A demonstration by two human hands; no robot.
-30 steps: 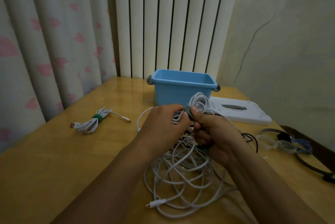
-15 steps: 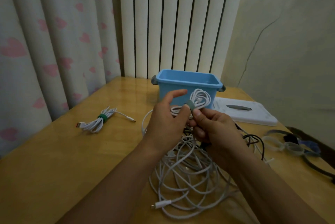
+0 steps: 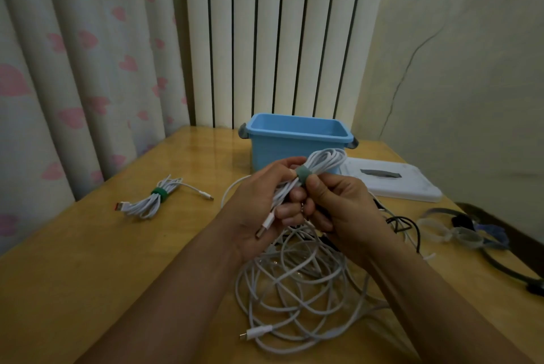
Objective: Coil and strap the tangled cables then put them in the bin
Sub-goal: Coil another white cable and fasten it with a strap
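Both hands hold a coiled white cable (image 3: 322, 162) above the table, bound at its middle by a green strap (image 3: 303, 172). My left hand (image 3: 259, 204) grips the coil's lower half, a plug end lying in its palm. My right hand (image 3: 338, 207) pinches the strap with thumb and forefinger. Beneath the hands a tangle of white cables (image 3: 297, 284) lies on the wooden table (image 3: 88, 269). A second strapped white coil (image 3: 153, 200) rests at the left. The blue bin (image 3: 297, 139) stands behind the hands; no cable shows in the part of it I can see.
A white lid with a grey handle (image 3: 394, 181) lies right of the bin. Loose straps (image 3: 459, 231) and a black cable (image 3: 403, 223) sit near the right table edge. Curtains hang at the left and back, and a wall stands at the right.
The coil has risen slightly and turned. My left hand's fingers, spread half a second ago, now curl round the coil again. My right hand stays pinched on the strap.
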